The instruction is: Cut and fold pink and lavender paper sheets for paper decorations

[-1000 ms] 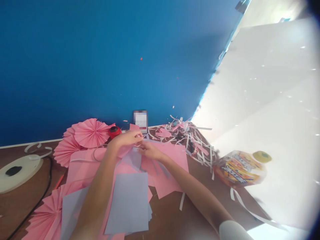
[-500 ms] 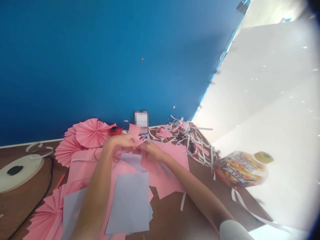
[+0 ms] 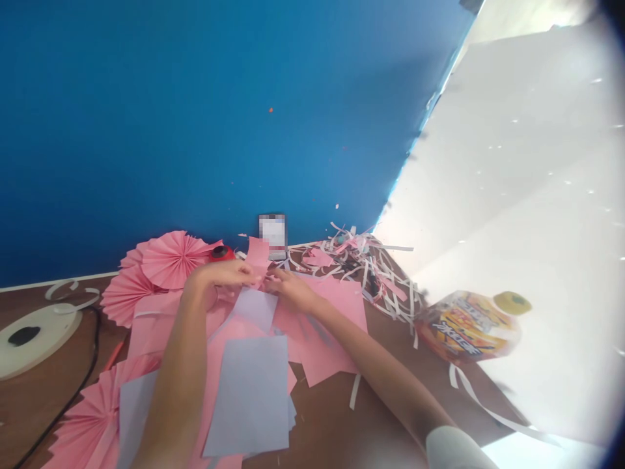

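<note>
My left hand point(image 3: 222, 273) and my right hand point(image 3: 291, 290) meet over a pile of paper sheets near the blue wall. Both pinch a small folded pink paper piece point(image 3: 257, 255) that sticks up between the fingertips. A pale lilac sheet point(image 3: 256, 307) hangs just below the hands. Under my forearms lie pink sheets point(image 3: 336, 312) and a larger lilac sheet point(image 3: 251, 394) on the brown floor.
Pink paper fans point(image 3: 170, 259) lie at the left, another point(image 3: 88, 423) at the lower left. A phone point(image 3: 272, 233) leans on the wall beside a red tape roll point(image 3: 219, 252). Paper strips point(image 3: 375, 270), a plastic bottle point(image 3: 471, 326), a white disc point(image 3: 29, 329) and a black cable point(image 3: 73, 397) surround the pile.
The pink piece has risen and now stands upright between my fingertips. My left hand has shifted slightly left; the lilac sheet under the hands shows more.
</note>
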{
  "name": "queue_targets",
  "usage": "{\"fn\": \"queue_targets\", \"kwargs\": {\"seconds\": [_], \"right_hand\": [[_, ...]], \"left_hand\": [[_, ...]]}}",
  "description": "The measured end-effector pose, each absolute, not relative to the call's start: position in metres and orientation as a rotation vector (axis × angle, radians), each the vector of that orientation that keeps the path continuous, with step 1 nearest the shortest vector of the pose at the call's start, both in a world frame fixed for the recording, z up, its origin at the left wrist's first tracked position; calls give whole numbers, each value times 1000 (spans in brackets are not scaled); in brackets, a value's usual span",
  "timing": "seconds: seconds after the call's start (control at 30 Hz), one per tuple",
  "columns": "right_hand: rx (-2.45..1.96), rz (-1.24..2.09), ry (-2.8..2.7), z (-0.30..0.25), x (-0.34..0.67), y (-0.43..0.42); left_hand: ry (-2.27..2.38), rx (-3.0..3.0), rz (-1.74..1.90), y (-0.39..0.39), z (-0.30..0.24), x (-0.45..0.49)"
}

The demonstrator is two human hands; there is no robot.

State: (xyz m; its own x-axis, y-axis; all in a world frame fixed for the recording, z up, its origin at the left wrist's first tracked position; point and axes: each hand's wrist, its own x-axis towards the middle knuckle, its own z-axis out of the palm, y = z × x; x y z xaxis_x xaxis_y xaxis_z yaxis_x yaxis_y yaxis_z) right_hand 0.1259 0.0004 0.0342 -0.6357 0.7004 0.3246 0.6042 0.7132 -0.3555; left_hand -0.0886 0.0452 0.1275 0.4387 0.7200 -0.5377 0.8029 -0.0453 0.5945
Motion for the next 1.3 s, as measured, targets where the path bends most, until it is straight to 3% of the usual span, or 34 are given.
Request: {"fn": "queue_targets", "kwargs": {"seconds": [0.33,0.5,0.77,1.07,1.3], "right_hand": [[-873,695,-2355,55,153,12],[-900,843,-2234,58,163,14],[-792,1390,-1605,82,182,16],[-824,1168,-1443,100,212,21],[-798,1066,-1431,127,256,20]], "left_hand": [[1052,1768,-212,51,116,-71],[1208,1713,-165,53,114,-85],[1427,1519,-184,60,103,-90],[1247,2194,-44,46,115,-43],[1185,2427,-217,19,75,28]]}}
